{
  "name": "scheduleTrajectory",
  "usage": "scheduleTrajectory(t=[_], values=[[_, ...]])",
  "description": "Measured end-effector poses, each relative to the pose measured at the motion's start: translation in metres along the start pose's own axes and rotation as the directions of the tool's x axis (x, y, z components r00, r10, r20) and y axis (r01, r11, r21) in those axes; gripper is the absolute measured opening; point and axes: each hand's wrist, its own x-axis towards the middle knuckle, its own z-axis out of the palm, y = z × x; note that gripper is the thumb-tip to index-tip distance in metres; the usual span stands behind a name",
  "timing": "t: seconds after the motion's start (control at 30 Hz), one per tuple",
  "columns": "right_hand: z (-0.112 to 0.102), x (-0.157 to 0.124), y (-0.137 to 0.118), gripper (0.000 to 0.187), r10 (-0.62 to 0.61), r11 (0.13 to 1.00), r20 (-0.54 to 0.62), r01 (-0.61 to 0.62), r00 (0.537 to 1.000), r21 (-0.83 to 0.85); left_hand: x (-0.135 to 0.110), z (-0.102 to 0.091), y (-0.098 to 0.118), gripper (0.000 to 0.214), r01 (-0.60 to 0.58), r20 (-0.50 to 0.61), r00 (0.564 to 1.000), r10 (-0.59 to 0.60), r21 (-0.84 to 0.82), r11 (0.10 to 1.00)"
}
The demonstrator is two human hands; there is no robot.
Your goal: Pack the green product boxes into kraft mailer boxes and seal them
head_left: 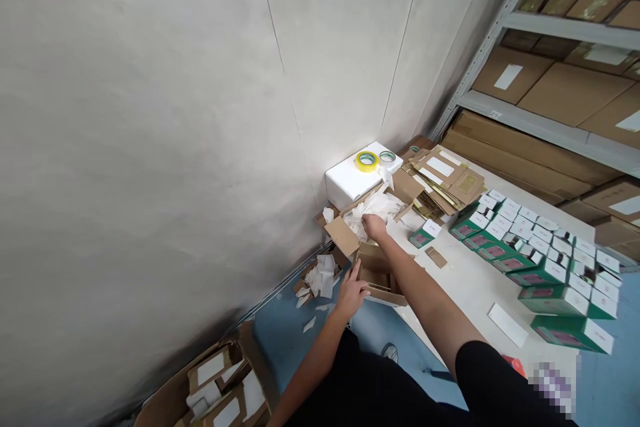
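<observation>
My right hand [374, 226] reaches into an open cardboard box [344, 235] full of white paper bits [373, 208] at the table's far corner, fingers curled down among the paper; what they hold is hidden. My left hand [351, 291] rests with fingers stretched on the side of a smaller open brown carton [383, 278] at the table edge, just below the first box.
A white foam box [350, 180] with two tape rolls [367, 161] stands by the wall. Flat cardboard sleeves [445, 180] and rows of green and white small boxes [540, 250] cover the table. Paper scraps [320, 277] litter the blue floor. A box of cartons [215, 387] sits lower left. Shelving with boxes [560, 93] is on the right.
</observation>
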Motion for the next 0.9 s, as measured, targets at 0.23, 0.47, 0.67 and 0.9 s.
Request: scheduleTrajectory(t=[0.23,0.47,0.67,0.9], values=[[-0.047,-0.039,0.018,0.029,-0.013,0.968,-0.265,0.079,0.964,0.240,-0.002,0.016,0.024,0.012,0.006,-0.008,1.000,-0.006,0.035,0.999],[-0.099,-0.131,0.089,0.027,0.014,0.836,-0.574,0.305,0.819,0.456,0.017,0.048,0.067,0.009,-0.057,0.017,0.998,0.055,0.119,0.991],[-0.109,-0.245,0.177,0.023,0.168,0.884,-0.598,0.148,0.784,0.443,0.045,0.084,0.120,0.010,-0.214,0.011,0.977,0.215,0.165,0.963],[-0.068,-0.333,0.265,0.032,0.335,0.858,-0.380,-0.113,0.862,0.501,0.081,0.143,0.168,0.010,-0.319,0.152,0.941,0.303,0.098,0.943]])
